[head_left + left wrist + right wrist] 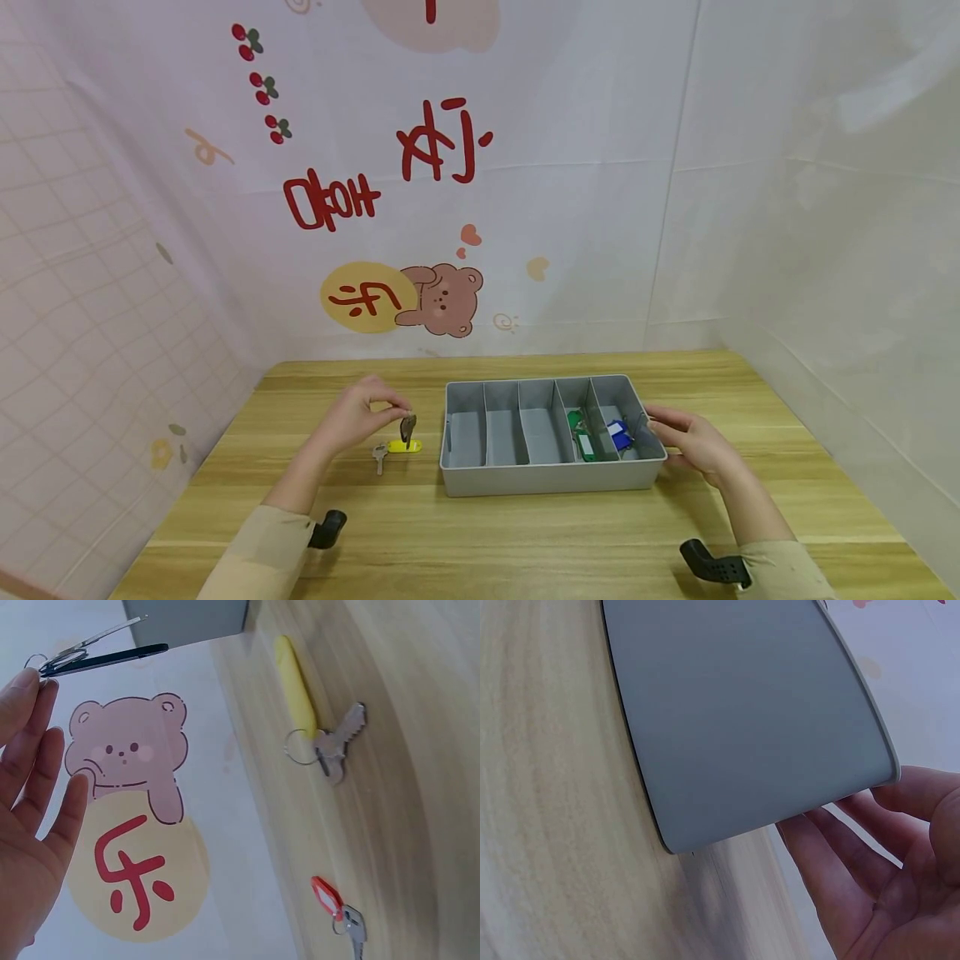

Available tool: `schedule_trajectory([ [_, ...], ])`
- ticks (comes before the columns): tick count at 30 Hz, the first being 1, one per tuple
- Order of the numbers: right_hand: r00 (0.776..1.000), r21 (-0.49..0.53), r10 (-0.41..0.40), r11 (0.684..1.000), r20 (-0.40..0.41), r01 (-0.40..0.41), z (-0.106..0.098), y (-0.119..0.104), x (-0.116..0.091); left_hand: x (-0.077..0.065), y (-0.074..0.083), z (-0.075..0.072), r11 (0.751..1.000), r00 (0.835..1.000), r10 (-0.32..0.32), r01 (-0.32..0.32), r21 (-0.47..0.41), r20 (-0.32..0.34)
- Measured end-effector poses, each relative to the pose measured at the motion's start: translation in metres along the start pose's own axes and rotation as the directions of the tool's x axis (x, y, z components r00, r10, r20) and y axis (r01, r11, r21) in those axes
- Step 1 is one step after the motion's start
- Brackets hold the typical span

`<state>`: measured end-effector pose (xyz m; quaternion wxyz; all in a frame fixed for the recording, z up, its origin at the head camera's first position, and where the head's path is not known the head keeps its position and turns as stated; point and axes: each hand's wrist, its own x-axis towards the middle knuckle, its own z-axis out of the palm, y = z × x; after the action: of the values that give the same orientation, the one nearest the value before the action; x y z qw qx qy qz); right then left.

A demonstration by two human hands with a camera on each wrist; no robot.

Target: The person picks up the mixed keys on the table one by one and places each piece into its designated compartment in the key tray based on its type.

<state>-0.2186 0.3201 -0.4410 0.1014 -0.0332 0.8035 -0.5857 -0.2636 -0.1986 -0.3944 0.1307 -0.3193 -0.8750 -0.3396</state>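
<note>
My left hand (pixel 363 414) pinches a split ring between thumb and fingertips, with a dark key tag (pixel 112 660) and a silver key (pixel 112 631) hanging from it. Below lies a key with a yellow tag (pixel 405 447) on the table. A key with a red tag (pixel 327 895) shows only in the left wrist view. My right hand (pixel 693 442) grips the right end of a grey compartment tray (pixel 547 480), thumb at the rim and fingers along the end wall. Green-tagged keys (pixel 585 446) and blue-tagged keys (pixel 620 435) lie in its two rightmost compartments.
The wooden table (pixel 525 542) runs back to a white printed curtain (pixel 585 208), with more curtain hanging at both sides. Each sleeve carries a black wrist mount (pixel 327 529).
</note>
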Motion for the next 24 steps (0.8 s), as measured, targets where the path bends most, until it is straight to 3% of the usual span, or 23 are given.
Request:
schedule_trajectory([
  [15, 1.0, -0.003, 0.015, 1.0, -0.016, -0.015, 0.001, -0.002, 0.0, 0.01, 0.011, 0.002, 1.0, 0.997, 0.021, -0.022, -0.009, -0.068],
  [24, 1.0, 0.007, 0.004, 1.0, -0.012, -0.004, 0.001, -0.002, -0.001, 0.019, 0.021, 0.005, 0.997, 0.994, -0.045, 0.039, -0.064, -0.102],
])
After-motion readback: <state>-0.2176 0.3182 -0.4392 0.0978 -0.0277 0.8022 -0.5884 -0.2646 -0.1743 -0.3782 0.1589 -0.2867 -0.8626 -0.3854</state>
